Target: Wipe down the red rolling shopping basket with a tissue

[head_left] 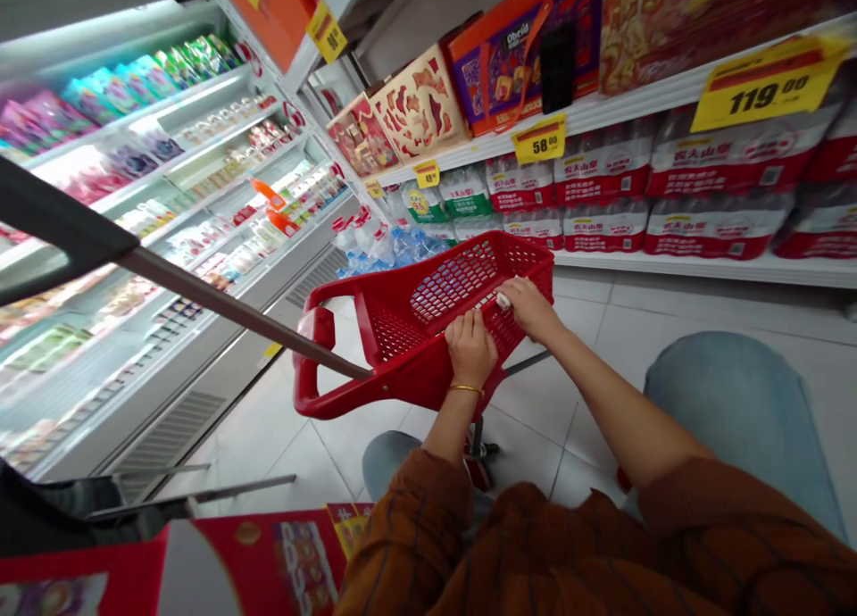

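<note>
A red plastic shopping basket on wheels (402, 379) stands before me on the floor, its perforated sides showing. Its inside looks bare where I can see it. My left hand (470, 346), with a thin gold bracelet at the wrist, has its fingers curled over the near rim. Just right of it, my right hand (528, 307) is closed at the same rim, near the basket's right end. A small white thing (503, 302), too small to name, shows at its fingertips. A long grey-brown bar (247, 303) runs from the basket's side to the upper left.
Shelves on the right hold shrink-wrapped bottle packs (603, 174) and gift boxes (522, 49) above yellow price tags. A lit refrigerated case (167, 205) lines the left. Blue-capped water bottles (402, 245) stand behind the basket. A red carton (268, 562) is close at lower left.
</note>
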Available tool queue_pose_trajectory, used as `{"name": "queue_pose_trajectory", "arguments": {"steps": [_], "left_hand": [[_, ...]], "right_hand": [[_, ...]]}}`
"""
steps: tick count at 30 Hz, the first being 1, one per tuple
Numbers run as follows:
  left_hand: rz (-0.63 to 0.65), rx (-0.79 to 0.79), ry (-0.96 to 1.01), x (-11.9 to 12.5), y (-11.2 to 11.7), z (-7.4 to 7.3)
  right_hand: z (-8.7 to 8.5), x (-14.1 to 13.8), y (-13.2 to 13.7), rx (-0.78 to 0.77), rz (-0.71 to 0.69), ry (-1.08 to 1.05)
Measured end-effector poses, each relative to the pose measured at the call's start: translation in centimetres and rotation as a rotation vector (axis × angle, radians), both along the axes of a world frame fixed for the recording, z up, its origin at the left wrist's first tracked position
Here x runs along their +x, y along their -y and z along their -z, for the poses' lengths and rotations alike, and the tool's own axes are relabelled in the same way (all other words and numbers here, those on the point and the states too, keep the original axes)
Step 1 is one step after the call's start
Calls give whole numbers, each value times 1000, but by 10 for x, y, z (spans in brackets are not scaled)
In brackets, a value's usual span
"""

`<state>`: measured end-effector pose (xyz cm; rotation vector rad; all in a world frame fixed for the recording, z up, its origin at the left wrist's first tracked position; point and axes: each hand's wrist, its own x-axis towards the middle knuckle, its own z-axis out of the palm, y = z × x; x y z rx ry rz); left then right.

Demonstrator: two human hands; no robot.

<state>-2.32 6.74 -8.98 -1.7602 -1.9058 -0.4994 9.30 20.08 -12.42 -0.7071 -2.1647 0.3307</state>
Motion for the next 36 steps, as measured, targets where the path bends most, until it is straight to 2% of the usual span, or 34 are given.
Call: {"name": "queue_pose_trajectory", "arguments": {"steps": [10,23,28,36], "left_hand": [[128,67,21,1,2,8],[193,111,1,16,-8,6],[182,81,21,21,-10,1],[62,20,-6,21,-2,-13]], "right_hand": [[-2,17,6,39,30,68],[2,37,2,50,97,41],[7,39,-2,54,106,8],[2,26,9,46,98,-42]]}}
